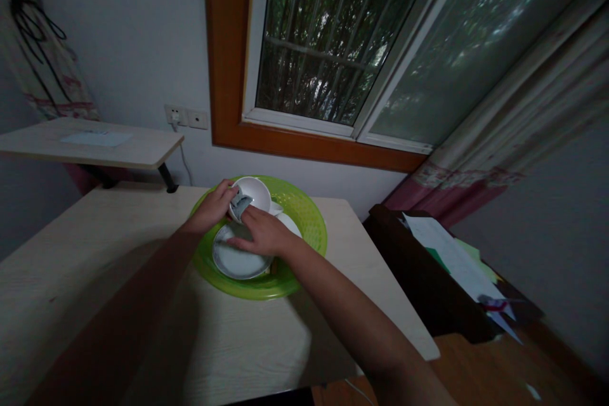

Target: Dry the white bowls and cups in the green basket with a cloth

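A green plastic basin (309, 219) sits on a pale wooden table (95, 266). Inside it lie a white plate (235, 261) and a white bowl (257, 191) tilted on its side. My left hand (215, 205) grips the bowl's rim from the left. My right hand (261, 231) is closed on a grey-blue cloth (239, 203), which is pressed against the bowl's rim. Another white dish shows partly behind my right hand.
A raised wooden shelf (85, 143) with a sheet of paper stands at the back left. A wall socket (185, 117) is under the window. A dark low cabinet (423, 279) with papers stands right of the table. Curtains hang at the right.
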{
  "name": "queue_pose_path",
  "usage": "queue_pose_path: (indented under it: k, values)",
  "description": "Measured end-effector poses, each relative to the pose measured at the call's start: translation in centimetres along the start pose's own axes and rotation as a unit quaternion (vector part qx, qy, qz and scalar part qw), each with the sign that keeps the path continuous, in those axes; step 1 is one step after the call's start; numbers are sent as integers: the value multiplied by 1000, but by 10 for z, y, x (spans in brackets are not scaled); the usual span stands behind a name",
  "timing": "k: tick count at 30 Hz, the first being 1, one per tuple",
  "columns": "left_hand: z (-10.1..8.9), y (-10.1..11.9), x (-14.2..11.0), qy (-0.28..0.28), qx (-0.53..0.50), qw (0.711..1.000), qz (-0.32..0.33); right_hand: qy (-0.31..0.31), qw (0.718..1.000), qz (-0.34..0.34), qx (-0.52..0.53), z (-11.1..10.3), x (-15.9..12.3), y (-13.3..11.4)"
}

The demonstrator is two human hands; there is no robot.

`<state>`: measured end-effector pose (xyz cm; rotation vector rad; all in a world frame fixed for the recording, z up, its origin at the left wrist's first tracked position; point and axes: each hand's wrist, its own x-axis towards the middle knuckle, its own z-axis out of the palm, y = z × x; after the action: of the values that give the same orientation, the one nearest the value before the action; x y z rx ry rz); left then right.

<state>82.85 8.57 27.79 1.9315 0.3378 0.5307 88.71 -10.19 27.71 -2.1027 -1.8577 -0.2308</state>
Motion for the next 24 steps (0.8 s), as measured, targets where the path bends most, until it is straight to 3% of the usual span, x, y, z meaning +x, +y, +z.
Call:
queue_pose_path:
  k: [6,11,19,24]
  values:
    - [4,0,-1,-27,-21,999,12,15,997,16,-69,14,-2,6]
    - [3,1,-3,-37,-24,999,14,35,992,91,-75,14,-2,4]
    - [-4,1,-2,26,54,998,4,40,986,117,-114,-3,5,-2]
    - [-4,4,-3,39,71,997,17,25,987,86,-131,-5,5,-2]
